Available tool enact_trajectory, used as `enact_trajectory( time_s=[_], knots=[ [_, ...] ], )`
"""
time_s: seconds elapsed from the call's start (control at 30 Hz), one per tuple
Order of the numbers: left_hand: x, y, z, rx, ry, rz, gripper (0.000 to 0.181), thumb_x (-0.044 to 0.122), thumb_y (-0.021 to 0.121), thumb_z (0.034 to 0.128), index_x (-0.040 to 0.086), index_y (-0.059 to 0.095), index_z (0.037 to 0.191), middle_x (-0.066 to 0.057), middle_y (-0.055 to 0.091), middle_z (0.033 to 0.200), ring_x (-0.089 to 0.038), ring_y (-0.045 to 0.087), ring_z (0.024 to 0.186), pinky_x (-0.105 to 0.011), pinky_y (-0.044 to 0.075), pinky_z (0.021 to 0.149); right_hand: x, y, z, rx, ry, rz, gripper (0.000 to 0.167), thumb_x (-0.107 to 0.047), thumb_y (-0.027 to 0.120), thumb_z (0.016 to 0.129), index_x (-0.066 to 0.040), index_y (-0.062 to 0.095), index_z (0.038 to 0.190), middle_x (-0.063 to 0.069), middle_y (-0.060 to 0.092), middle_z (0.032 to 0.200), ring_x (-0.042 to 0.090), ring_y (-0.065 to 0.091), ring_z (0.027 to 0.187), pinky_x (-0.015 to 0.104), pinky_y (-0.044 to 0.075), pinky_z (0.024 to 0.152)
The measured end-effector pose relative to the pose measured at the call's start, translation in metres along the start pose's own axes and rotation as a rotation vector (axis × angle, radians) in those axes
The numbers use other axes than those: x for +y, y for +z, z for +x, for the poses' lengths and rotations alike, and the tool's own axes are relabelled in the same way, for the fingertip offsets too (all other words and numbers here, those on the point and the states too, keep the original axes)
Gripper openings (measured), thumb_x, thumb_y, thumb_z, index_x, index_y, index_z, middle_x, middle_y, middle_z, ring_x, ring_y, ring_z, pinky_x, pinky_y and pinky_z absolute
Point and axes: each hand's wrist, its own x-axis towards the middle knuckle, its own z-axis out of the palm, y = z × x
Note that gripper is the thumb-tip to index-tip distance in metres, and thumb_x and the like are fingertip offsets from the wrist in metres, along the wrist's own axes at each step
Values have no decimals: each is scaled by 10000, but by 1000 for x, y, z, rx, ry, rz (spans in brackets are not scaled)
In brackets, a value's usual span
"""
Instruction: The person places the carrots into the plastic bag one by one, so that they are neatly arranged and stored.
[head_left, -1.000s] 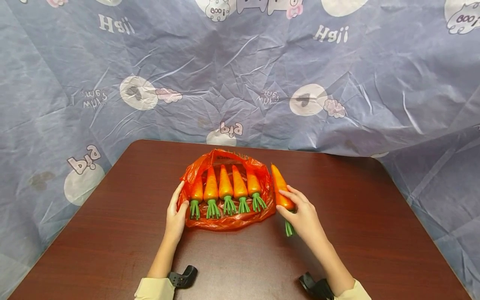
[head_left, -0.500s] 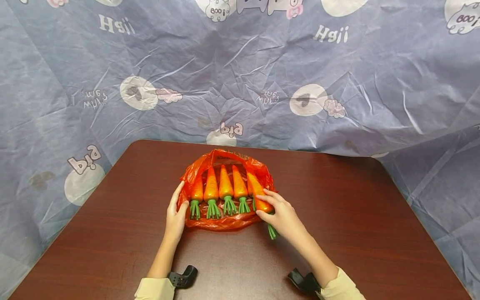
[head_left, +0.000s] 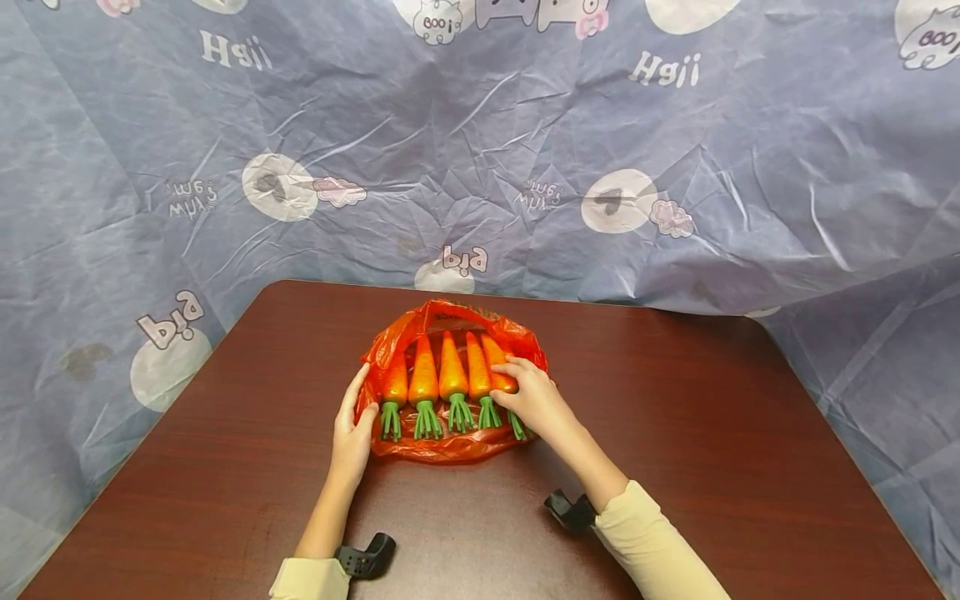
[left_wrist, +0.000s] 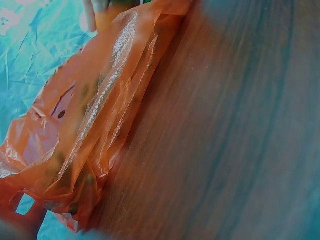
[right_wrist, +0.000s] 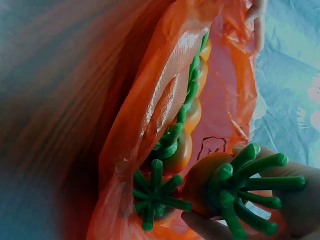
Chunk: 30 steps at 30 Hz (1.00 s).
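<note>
In the head view, an orange-red plastic bag (head_left: 453, 452) lies on its side with its mouth facing me. Several orange carrots (head_left: 453, 371) with green tops lie in a row inside it. My left hand (head_left: 351, 429) holds the bag's left edge between thumb and fingers. At the bag's right end, my right hand (head_left: 538, 402) grips another carrot (head_left: 495, 357) by its thick end, tip pointing into the bag. The right wrist view shows its green top (right_wrist: 235, 185) beside the nearest bagged carrot's top (right_wrist: 155, 195). The bag's film (left_wrist: 107, 105) fills much of the left wrist view.
The dark brown wooden table (head_left: 712, 433) extends around the bag on both sides. Behind its far edge hangs a wrinkled blue-grey printed cloth (head_left: 465, 142). Each wrist wears a black camera mount (head_left: 367, 557).
My right hand has carried the carrot left from beside the bag, across its right rim and into its mouth, over the rightmost carrot. My left hand has stayed at the bag's edge.
</note>
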Motion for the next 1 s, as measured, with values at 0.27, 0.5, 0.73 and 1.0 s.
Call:
enact_trajectory(
  time_s=[0.27,0.5,0.73,1.0],
  knots=[
    [-1,0,2,-13,24,5,560,-40,389,897,218,370,1393,29,340,1451,-112,285,1327,-42,264,988,-2,6,21,-2,36,-32,436,-221,657,810,-117,581,1227,110,423,1395,324,472,1204,489,402,970],
    [4,1,1,-12,-2,13,556,-49,391,899,195,364,1398,17,333,1456,-76,313,1286,-40,271,977,-2,10,31,11,20,-68,433,-219,651,815,-119,579,1230,106,418,1399,323,499,1172,455,432,945],
    [25,4,-5,-11,-18,21,538,-71,379,889,81,337,1404,-78,318,1461,-109,369,1165,-56,337,850,-1,12,33,14,18,-95,436,-225,652,815,-130,576,1234,98,419,1399,329,500,1168,457,446,924],
    [29,4,-7,-10,-30,18,536,-75,371,892,74,332,1405,-66,314,1465,-121,317,1273,-59,284,977,-2,15,33,14,19,-105,442,-224,651,819,-141,567,1245,91,404,1412,319,557,1075,434,473,876]
  ],
)
